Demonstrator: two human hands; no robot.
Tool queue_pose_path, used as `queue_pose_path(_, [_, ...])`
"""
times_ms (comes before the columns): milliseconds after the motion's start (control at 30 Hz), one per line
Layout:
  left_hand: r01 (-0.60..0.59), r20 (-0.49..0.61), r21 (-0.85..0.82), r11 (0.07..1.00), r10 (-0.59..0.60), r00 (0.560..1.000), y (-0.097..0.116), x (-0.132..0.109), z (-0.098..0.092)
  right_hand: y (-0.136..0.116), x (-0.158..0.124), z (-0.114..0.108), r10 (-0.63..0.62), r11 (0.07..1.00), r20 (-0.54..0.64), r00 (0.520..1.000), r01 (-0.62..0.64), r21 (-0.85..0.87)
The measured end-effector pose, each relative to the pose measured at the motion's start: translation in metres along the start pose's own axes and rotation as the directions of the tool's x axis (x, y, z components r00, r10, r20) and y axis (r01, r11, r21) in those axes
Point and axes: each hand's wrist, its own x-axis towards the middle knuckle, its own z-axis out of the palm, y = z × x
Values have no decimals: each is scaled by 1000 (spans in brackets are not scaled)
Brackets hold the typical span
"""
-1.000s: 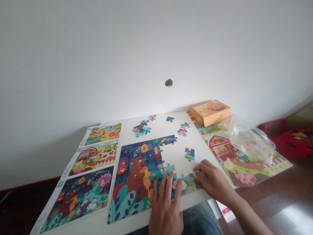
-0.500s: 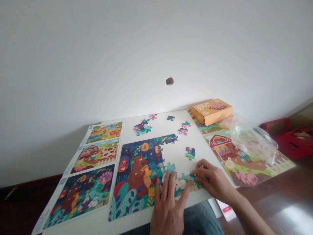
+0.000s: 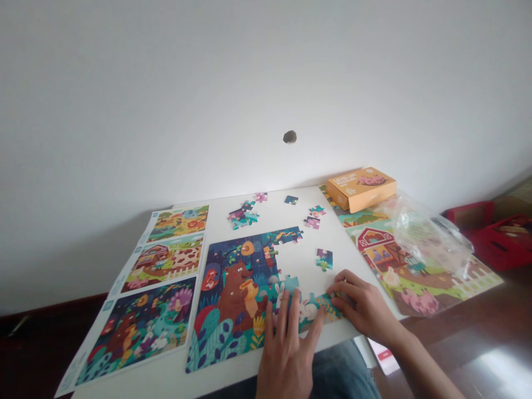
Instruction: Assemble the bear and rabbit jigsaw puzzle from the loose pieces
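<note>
A partly joined jigsaw puzzle (image 3: 236, 288) of a bear and rabbits in a dark forest lies flat on the white table. My left hand (image 3: 286, 341) rests on its lower edge, fingers stretched out and spread over the rabbit pieces. At the lower right corner, my right hand (image 3: 361, 305) has its fingers bent around a puzzle piece (image 3: 333, 310), partly hidden beneath them. Just above that hand lies a loose purple and green piece (image 3: 325, 259). More loose pieces (image 3: 245, 219) sit towards the back, among them a dark blue one (image 3: 291, 200) and a pink one (image 3: 312, 223).
On the left, a printed sheet (image 3: 145, 293) shows three pictures, the lowest matching the forest scene. An orange puzzle box (image 3: 361, 188) and a clear plastic bag (image 3: 428, 233) lie on a farm poster (image 3: 399, 277) at right. A wall (image 3: 233, 111) stands behind the table.
The view has shifted very slightly. Both hands stay in nearly the same places, the left spread on the puzzle and the right at its lower right corner.
</note>
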Motion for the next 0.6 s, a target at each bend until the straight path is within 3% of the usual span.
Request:
queue_pose_path(167, [6, -4, -11, 1000, -6, 1000, 0, 0, 1, -1, -3, 0, -8, 999, -55, 998, 10, 32])
queue_pose_path(333, [9, -9, -19, 1000, -10, 1000, 2, -1, 4, 1, -2, 1, -17, 999, -21, 1000, 18, 39])
queue_pose_path(467, [34, -21, -18, 999, -34, 999, 3, -2, 5, 8, 7, 9, 36, 999, -206, 978, -35, 8])
queue_pose_path(600, [5, -27, 10, 1000, -5, 1000, 1, -1, 4, 17, 21, 16, 34, 970, -319, 947, -109, -219])
